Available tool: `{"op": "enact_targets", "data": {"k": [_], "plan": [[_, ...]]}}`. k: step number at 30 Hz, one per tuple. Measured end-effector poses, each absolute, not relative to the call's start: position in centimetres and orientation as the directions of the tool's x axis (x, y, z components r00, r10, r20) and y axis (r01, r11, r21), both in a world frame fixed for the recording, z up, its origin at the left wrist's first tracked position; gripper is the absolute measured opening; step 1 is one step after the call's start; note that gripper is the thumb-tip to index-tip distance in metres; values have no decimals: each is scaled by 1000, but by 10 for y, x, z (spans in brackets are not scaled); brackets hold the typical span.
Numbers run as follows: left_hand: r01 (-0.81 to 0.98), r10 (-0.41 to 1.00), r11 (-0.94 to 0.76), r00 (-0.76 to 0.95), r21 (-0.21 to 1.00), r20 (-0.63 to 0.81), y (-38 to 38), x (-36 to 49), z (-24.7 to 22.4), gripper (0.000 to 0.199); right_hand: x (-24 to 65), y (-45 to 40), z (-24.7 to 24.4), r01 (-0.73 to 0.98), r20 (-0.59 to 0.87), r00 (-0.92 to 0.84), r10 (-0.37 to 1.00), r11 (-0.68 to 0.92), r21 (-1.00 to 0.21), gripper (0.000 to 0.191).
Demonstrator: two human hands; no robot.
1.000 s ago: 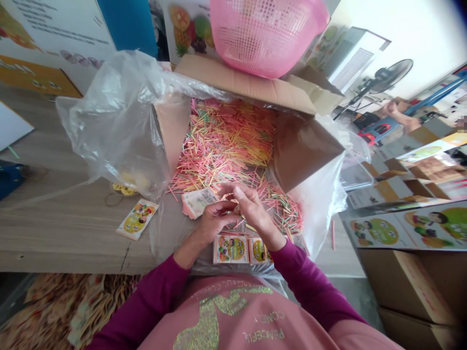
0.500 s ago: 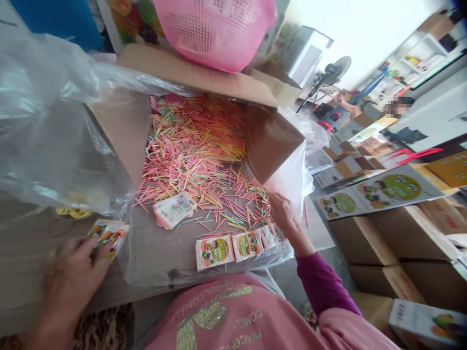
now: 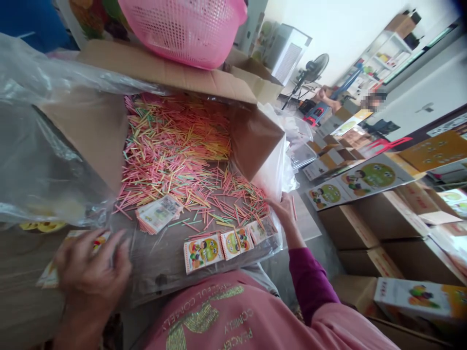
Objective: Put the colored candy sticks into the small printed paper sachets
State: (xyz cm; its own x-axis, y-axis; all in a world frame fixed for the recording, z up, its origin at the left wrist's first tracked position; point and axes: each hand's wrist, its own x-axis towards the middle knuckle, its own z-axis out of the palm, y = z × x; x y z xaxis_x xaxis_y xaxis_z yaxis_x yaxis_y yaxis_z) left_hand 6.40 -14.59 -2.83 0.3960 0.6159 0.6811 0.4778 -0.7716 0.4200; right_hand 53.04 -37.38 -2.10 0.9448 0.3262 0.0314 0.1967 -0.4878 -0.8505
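Pink, yellow and green sticks (image 3: 175, 146) are lying in a loose heap inside an open cardboard box (image 3: 160, 70) and are spreading over a clear plastic sheet (image 3: 156, 272). The person's left hand (image 3: 89, 272) is spreading its fingers wide over a printed card (image 3: 49, 274), but I cannot tell if it is gripping this card. The right hand (image 3: 282, 211) is keeping its fingers narrow beside the plastic, very near the sticks, and I cannot tell if it is holding something. Small printed packets (image 3: 202, 253) are lying in a row just before the sticks, and a stack of cards (image 3: 158, 214) is resting among them.
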Motion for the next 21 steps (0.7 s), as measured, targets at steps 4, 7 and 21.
{"op": "enact_targets", "data": {"k": [4,7,21], "plan": [[320,366,-925,608,205,704,-173,135,-8,18,533,-369,-18,318,68,908,413,-574,-754,40],[108,230,-968,746,228,625,-190,186,-1,19,524,-369,-16,306,77,904,420,-514,-801,42],[-305,-268,-947,925,103,271,-213,372,4,33,487,-360,-14,-114,-23,798,602,113,-987,38]]}}
